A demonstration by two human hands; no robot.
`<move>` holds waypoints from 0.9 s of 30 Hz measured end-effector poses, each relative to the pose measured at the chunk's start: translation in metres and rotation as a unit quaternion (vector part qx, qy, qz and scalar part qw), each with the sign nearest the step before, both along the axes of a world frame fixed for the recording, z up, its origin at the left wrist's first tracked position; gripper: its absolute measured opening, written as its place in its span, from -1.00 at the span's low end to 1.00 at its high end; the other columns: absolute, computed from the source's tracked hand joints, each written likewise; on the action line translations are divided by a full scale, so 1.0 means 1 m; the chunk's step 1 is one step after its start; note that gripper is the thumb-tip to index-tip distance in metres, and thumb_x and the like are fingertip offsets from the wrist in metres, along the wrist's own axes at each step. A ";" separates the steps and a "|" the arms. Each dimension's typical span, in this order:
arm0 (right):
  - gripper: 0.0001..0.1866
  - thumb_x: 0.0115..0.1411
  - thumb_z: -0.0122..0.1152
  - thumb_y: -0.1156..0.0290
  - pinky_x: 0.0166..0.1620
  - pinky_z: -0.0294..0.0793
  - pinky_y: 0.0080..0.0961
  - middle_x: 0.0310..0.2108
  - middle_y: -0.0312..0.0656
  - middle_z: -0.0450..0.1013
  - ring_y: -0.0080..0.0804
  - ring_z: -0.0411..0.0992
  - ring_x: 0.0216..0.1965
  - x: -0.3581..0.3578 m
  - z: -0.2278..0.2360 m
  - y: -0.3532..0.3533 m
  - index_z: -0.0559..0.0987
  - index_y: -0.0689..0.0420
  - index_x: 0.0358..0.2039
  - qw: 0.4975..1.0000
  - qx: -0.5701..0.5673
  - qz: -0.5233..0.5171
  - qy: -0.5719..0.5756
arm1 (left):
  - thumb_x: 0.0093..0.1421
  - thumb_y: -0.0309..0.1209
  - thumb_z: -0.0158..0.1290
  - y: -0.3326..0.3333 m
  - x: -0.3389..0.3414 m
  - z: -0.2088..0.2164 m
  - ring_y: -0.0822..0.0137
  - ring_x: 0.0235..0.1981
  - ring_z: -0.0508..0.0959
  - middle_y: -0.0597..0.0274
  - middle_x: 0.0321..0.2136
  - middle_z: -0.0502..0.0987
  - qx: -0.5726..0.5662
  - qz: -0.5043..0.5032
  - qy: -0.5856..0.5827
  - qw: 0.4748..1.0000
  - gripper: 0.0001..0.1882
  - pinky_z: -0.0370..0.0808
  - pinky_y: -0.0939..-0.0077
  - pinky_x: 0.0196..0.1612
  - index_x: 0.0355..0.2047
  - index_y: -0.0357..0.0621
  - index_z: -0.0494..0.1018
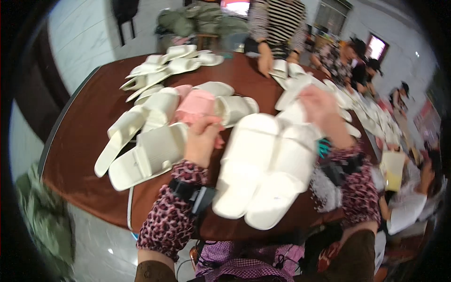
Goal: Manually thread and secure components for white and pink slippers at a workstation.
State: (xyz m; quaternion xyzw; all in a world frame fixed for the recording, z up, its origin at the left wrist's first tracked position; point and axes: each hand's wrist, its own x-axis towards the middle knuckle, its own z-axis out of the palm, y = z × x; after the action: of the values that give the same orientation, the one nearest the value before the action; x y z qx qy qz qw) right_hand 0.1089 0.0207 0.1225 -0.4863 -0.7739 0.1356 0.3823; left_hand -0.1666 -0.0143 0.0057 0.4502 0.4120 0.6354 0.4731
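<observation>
My left hand [202, 141] is closed around a soft pink piece that looks like a cloth [196, 104]; pink shows above and below the fist. Just to its right lies a pair of white slippers [265, 174] side by side, their upper ends toward the far side. My right hand [322, 110] is blurred by motion above more white slippers at the pair's far right; whether it grips anything is not clear. Left of my left hand, white slippers [149, 160] rest on the brown tabletop [80, 145].
More white slippers [171, 66] lie at the far left, others at the right [376, 117]. Across the table a person in a striped top [286, 23] reaches toward slippers. Other people sit along the right. A bag of small white pieces [325, 190] is beside my right forearm.
</observation>
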 end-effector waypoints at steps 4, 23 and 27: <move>-0.84 0.17 0.09 0.34 -0.71 0.17 -0.70 -0.65 -0.39 0.32 -0.67 0.27 -0.73 0.078 0.056 0.026 0.49 0.16 -0.35 0.989 0.007 -0.110 0.094 | 0.16 -0.48 -0.01 -0.005 0.008 -0.001 0.51 -0.61 0.45 0.23 -0.44 0.51 -0.015 -0.028 0.011 0.999 -0.84 0.41 0.67 -0.57 -0.24 -0.23 0.41; -0.75 0.09 0.08 0.48 -0.10 0.37 -0.48 -0.29 -0.18 0.48 -0.39 0.42 -0.23 0.134 -0.059 0.080 0.48 0.27 -0.20 0.989 0.068 -0.053 -0.117 | 0.01 -0.52 -0.05 -0.060 -0.178 -0.027 -0.06 -0.12 0.39 0.13 -0.10 0.43 0.041 0.305 0.623 0.719 -0.62 0.30 0.09 -0.05 -0.10 -0.09 0.40; -0.81 0.04 0.09 0.51 -0.13 0.39 -0.43 -0.31 0.00 0.46 -0.16 0.44 -0.24 0.046 -0.067 0.026 0.48 0.27 -0.30 0.983 0.065 0.096 -0.142 | 0.09 -0.38 -0.06 -0.051 -0.183 -0.025 -0.09 -0.16 0.41 0.12 -0.17 0.49 -0.052 0.221 0.652 0.723 -0.75 0.29 0.10 -0.03 -0.22 -0.06 0.49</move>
State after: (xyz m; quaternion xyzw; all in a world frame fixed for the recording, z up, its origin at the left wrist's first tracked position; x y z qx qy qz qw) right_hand 0.1549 0.0466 0.0550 -0.3984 -0.8706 0.0507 0.2841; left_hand -0.3499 -0.0653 -0.0195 0.6245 0.7392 0.2486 -0.0431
